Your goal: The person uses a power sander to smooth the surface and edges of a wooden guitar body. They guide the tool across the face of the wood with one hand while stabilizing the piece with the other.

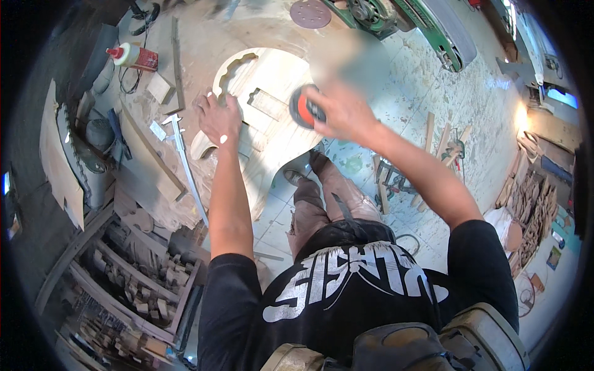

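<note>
A pale wooden guitar body (278,71) lies on the workbench, with a rectangular cavity cut in its middle and a scalloped cutout along its far left edge. My left hand (219,117) rests flat on its left part, fingers spread and holding nothing. In my right hand (346,110) is a round red-and-black sanding pad (301,106), gripped from the right side. It sits at the guitar body's right edge; whether its face touches the wood is hidden. My right fingers are slightly blurred.
Left of the body lie a caliper (181,151), a wood block (160,88) and a glue bottle (134,57). A sanding disc (310,13) and green machine (427,31) stand beyond. Clamps (396,179) are right; a scrap-wood rack (133,284) is lower left.
</note>
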Tool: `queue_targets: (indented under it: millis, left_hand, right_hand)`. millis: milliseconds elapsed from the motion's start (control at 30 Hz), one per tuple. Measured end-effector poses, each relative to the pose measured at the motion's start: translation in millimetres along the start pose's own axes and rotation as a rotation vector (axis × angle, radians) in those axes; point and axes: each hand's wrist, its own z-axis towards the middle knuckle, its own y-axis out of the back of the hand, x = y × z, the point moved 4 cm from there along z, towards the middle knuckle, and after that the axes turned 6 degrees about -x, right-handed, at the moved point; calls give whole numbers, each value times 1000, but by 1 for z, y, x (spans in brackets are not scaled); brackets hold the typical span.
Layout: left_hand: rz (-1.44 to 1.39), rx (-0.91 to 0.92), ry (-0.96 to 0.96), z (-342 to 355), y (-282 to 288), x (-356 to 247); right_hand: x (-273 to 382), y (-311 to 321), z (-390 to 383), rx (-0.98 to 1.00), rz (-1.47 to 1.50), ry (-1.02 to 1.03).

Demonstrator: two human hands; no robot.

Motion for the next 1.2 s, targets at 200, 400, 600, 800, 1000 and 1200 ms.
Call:
queue_targets:
  millis: [200,400,600,800,1000,1200]
  left_hand:
    - [11,-10,3,0,-2,1]
    - [35,8,19,1,2,0]
    - [32,-7,2,2,1,-4]
    - [32,5,30,0,4,-1]
    - [46,18,40,1,1,-3]
    - [62,6,29,1,-1,3]
  right_hand:
    - [33,-1,-47,133,57,125]
    - [-25,6,26,-85,-51,24]
    - [-58,18,76,-217,-106,37]
    - [11,0,4,8,-9,47]
    - [51,-6,-56,122,87,118]
    - [-6,1,8,-80,-45,-2]
